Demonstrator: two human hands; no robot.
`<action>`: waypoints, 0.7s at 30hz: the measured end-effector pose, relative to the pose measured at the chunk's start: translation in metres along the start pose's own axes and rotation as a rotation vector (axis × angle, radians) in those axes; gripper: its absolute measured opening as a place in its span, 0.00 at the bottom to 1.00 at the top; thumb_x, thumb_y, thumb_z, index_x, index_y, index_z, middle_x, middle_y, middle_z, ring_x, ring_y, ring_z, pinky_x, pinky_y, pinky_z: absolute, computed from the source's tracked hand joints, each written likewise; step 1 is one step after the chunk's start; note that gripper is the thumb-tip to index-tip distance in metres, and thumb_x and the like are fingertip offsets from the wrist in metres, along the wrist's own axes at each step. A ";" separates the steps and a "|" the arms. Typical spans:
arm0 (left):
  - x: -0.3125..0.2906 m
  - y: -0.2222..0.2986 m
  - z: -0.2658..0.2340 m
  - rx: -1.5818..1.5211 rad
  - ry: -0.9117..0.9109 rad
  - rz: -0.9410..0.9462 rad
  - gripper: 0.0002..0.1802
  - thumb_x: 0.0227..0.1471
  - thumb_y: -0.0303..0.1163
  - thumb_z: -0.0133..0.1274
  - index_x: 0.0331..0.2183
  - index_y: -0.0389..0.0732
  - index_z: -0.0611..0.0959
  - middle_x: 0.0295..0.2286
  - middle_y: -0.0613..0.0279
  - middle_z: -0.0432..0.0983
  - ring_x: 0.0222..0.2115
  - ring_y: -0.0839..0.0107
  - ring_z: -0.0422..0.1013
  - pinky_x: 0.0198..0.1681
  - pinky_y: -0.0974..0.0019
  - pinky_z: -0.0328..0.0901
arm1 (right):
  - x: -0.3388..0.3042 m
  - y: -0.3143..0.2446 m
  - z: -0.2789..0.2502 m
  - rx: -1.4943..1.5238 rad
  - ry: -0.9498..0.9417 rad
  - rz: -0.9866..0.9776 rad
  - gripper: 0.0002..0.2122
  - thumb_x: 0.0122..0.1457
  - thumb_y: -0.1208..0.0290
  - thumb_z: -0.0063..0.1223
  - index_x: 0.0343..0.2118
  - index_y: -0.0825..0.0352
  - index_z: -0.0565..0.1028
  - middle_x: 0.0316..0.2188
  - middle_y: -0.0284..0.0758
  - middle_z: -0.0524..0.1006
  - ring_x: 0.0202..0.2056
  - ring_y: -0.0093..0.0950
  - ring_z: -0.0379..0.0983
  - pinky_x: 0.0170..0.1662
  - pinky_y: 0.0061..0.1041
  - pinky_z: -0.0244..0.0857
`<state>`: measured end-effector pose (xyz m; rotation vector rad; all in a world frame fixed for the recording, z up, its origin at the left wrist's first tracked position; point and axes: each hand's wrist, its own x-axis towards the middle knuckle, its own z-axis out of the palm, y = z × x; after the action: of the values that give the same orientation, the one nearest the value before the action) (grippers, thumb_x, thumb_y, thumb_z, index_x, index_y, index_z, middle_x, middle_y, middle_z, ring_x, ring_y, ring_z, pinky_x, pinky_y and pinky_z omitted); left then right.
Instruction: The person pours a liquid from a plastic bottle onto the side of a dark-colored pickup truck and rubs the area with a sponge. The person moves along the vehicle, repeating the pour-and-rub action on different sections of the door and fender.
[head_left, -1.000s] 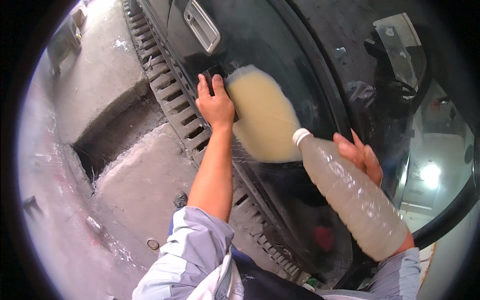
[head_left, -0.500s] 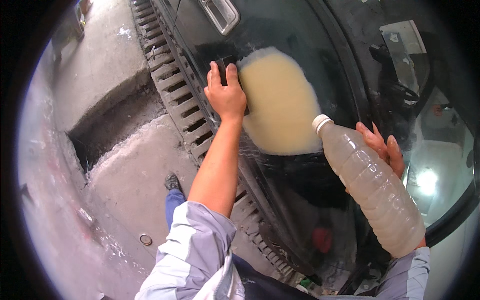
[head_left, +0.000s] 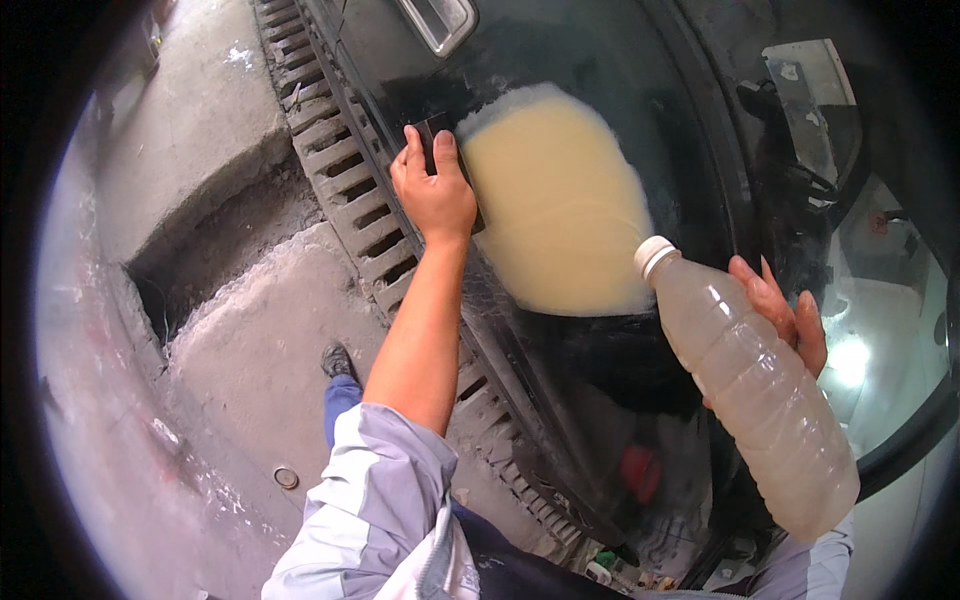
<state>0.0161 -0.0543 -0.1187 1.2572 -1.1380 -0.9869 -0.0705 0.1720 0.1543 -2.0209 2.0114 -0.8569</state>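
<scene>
My left hand [head_left: 437, 198] presses a dark, flat sanding block [head_left: 430, 126] against a dark green car door [head_left: 540, 60]. Its fingers are bent over the block, which lies at the left edge of a smooth, pale yellow filler patch [head_left: 560, 200] with a whitish rim. At the right, my right hand [head_left: 790, 318] grips a large, clear, ribbed plastic bottle [head_left: 755, 390] from behind, so most of the palm is hidden. The bottle slants, its white cap [head_left: 655, 256] pointing up-left at the patch's lower right edge. Cloudy liquid seems to be inside it.
A door handle [head_left: 443, 22] sits above the patch, and the car window [head_left: 880, 300] lies to the right. Along the door's left side runs a slotted floor grate [head_left: 345, 160]. Beyond it is a sunken pit [head_left: 225, 235] in the concrete. My shoe [head_left: 338, 360] stands beside the grate.
My left hand and the block appear slightly further left. The bottle and my right hand have shifted a little right and down. The whole view has moved slightly too.
</scene>
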 end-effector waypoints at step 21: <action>-0.165 0.011 -0.038 0.018 -0.146 0.017 0.34 0.53 0.39 0.54 0.58 0.33 0.68 0.51 0.41 0.67 0.51 0.45 0.64 0.56 0.51 0.55 | 0.016 -0.035 -0.029 0.753 0.200 1.025 0.31 0.66 0.46 0.30 0.59 0.71 0.65 0.60 0.40 0.66 0.59 0.26 0.64 0.67 0.31 0.49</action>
<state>0.0227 0.1153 -0.1211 1.2034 -1.2710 -1.0721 -0.0561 0.1677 0.2001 -0.4179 1.9655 -1.2523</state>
